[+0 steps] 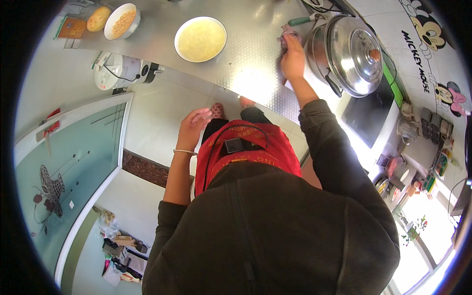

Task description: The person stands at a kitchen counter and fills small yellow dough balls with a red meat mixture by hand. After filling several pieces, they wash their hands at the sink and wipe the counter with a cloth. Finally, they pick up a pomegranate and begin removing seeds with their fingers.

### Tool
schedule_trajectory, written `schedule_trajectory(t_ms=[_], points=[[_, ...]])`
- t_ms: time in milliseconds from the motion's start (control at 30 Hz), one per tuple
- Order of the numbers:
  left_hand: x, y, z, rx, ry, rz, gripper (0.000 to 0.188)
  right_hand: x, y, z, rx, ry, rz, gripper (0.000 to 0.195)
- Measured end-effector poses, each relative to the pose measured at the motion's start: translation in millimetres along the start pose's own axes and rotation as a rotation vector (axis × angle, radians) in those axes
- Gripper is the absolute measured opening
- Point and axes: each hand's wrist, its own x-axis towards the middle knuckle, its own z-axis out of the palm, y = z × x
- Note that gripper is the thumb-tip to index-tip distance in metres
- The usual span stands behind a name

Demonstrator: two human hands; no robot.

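Note:
My right hand (294, 59) reaches over the metal countertop (250, 44), its fingers on a crumpled cloth (290, 36) beside a large lidded steel pot (354, 55). Whether the fingers grip the cloth cannot be told. My left hand (193, 123) is raised in front of my body over the floor, fingers loosely bent and apart, holding nothing. A white bowl of pale yellow contents (200, 39) stands on the counter. Farther left is a white bowl with light brown, bean-like pieces (123, 24), next to a yellowish potato-like item (98, 18). A green-handled utensil (301, 20) lies behind the cloth.
A black cooktop (370, 114) lies beside the pot, near the tiled wall. A white appliance with a cord (118, 70) stands below the counter's left edge. A glass-panelled door (73, 162) is at the left. Pans and kitchen items crowd the far right near a bright window.

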Motion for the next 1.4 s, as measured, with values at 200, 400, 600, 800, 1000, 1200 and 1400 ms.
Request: schedule_trajectory(t_ms=[200,400,600,800,1000,1200,1400], points=[[-2,25,-9,0.058,-0.037,0.005,0.031,-42,-81,20,0.238,-0.081,0.026,0.048],[-11,26,-12,0.105,-0.165,-0.022,0.034,-24,-116,11,0.580,-0.289,0.270,0.036],[-9,23,-24,0.116,-0.173,-0.106,0.034,-74,-150,26,0.007,-0.290,-0.252,0.036],[0,26,-39,0.112,-0.205,-0.057,0.031,-109,-117,-20,-0.082,-0.333,-0.219,0.045],[-4,46,-35,0.174,-0.184,-0.032,0.031,-131,-71,-74,-0.010,-0.235,-0.105,0.040],[-8,49,-53,0.183,-0.154,-0.065,0.032,-126,-46,-110,-0.110,0.086,0.144,0.036],[2,57,-56,0.235,-0.164,-0.055,0.033,-138,-41,-88,0.029,-0.038,0.077,0.035]])
